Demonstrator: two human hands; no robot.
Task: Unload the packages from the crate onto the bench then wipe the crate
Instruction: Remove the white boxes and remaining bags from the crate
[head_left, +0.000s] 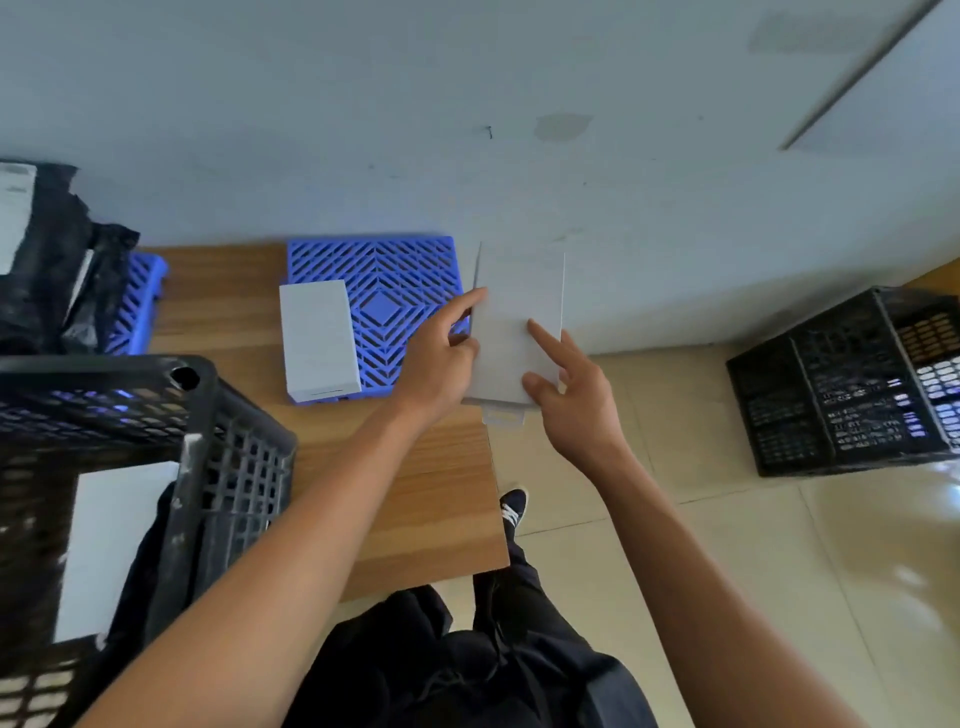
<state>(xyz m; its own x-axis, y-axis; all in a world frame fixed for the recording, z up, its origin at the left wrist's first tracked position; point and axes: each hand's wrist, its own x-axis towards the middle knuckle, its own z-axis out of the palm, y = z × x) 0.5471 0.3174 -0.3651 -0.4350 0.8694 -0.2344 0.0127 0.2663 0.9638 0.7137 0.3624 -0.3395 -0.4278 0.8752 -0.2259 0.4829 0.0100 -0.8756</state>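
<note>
Left hand: the left hand (441, 358) grips the left edge of a white box (514, 322), fingers curled against that edge, thumb lying up along it.
Right hand: the right hand (566, 395) has its thumb pressed on the box's near face and its index finger laid straight on the face; the other fingers are spread loosely off to the right. Whether it truly pinches the box cannot be told.
Held box: between the two hands, tilted up on its near end, above the right end of the bench (431, 499). A small flap sticks out at its near end, just below the right thumb.
Blue panel: a blue lattice panel (395, 291) lies flat on the bench just left of the left hand; the held box overlaps its right edge in the view.
Second box: another white box (318, 340) lies on the left part of that blue panel, left of the left hand.
Crate: a black crate (208, 467) stands on the bench beside the left forearm, with a white package (114, 545) and something dark inside it.
Far left: black plastic bags (47, 270) with another blue lattice piece (137, 306) beside them, well left of both hands.
Floor crate: a second black crate (852, 384) sits on the tiled floor, well right of the right hand.
Below the arms: dark trousers and one dark shoe (513, 506) on the tiles by the bench's edge.
</note>
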